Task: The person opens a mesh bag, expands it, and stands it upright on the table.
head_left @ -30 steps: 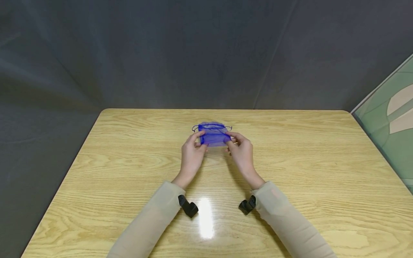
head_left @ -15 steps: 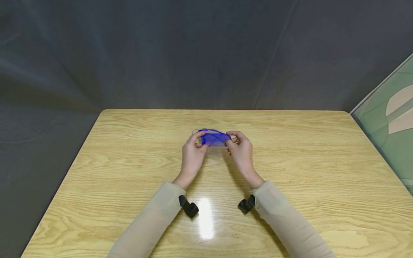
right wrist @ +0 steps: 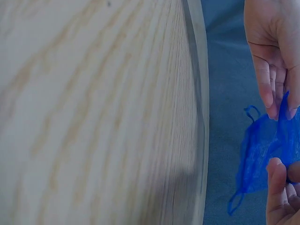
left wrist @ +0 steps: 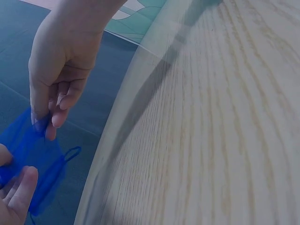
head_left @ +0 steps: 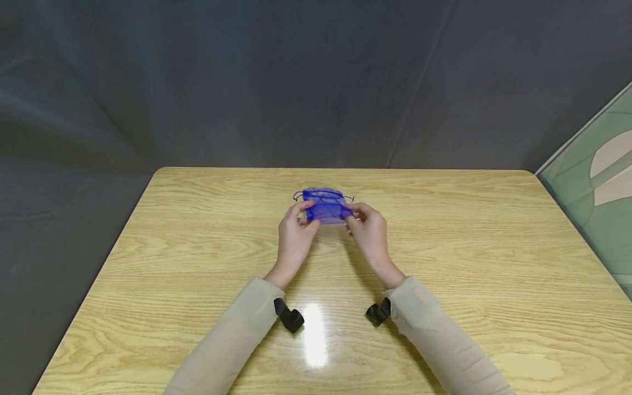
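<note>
A sheer blue drawstring pouch [head_left: 326,210] is stretched between my two hands, near the far middle of the table. My left hand [head_left: 294,235] pinches its left side between thumb and fingers. On the other side my right hand [head_left: 370,235] pinches the right edge, fingers bent. The pouch's gathered mouth points away from me, with a cord loop sticking out at each end. Seen from the left wrist, the pouch [left wrist: 44,159] hangs between the right hand [left wrist: 63,65] above and the left fingertips [left wrist: 23,192] below. The right wrist view shows the pouch [right wrist: 267,150] partly see-through.
The wood-grain table [head_left: 197,247] spreads around both arms, with a light reflection in front. A dark curtain [head_left: 296,82] stands behind its far edge. A green patterned panel [head_left: 607,181] is at the right. Small black cameras [head_left: 291,318] sit on the sleeves.
Half a second ago the pouch's mouth had dipped toward me and the pouch looked shorter; now the mouth extends away again, both loops showing. Both hands stay nearly in place, still pinching.
</note>
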Tool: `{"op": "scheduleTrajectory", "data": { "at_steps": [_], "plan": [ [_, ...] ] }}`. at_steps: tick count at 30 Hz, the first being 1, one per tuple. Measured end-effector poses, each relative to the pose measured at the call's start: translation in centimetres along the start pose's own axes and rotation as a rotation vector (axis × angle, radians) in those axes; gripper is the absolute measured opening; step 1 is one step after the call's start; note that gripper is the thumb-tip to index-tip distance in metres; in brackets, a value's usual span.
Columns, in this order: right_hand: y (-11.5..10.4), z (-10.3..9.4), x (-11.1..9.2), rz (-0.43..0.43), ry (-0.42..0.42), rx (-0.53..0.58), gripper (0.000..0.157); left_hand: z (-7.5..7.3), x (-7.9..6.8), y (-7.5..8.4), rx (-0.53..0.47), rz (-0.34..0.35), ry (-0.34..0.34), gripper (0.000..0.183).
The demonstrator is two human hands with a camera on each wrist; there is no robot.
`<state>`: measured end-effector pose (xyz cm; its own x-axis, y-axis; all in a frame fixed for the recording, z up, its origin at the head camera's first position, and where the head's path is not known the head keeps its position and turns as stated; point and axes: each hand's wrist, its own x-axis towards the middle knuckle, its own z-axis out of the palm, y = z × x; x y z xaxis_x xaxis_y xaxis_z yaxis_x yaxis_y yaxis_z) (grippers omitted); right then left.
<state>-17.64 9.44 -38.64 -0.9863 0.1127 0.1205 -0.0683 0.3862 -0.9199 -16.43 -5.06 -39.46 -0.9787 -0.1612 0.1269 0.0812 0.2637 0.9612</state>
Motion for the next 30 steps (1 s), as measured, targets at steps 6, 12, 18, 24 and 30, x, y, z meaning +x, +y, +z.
{"op": "scheduleTrajectory", "data": {
  "at_steps": [6, 12, 18, 24, 30],
  "plan": [
    [-0.15, -0.02, -0.22, -0.021, 0.012, -0.03, 0.008, 0.2, 0.03, -0.06, -0.04, 0.007, 0.015, 0.033],
    [-0.22, 0.04, -0.27, -0.037, 0.031, -0.036, 0.014, 0.31, -0.13, -0.02, -0.073, 0.0, 0.033, 0.031],
    [-0.26, 0.04, -0.25, -0.01, 0.02, -0.013, 0.023, 0.35, -0.14, -0.08, -0.044, 0.006, 0.031, 0.032],
    [-0.42, -0.16, -0.29, -0.014, 0.001, 0.025, 0.029, 0.33, -0.14, 0.0, -0.053, 0.013, 0.017, 0.037],
    [-0.35, -0.28, -0.19, -0.022, -0.012, 0.083, 0.032, 0.13, 0.18, 0.0, -0.184, -0.033, -0.031, 0.037]
  ]
}}
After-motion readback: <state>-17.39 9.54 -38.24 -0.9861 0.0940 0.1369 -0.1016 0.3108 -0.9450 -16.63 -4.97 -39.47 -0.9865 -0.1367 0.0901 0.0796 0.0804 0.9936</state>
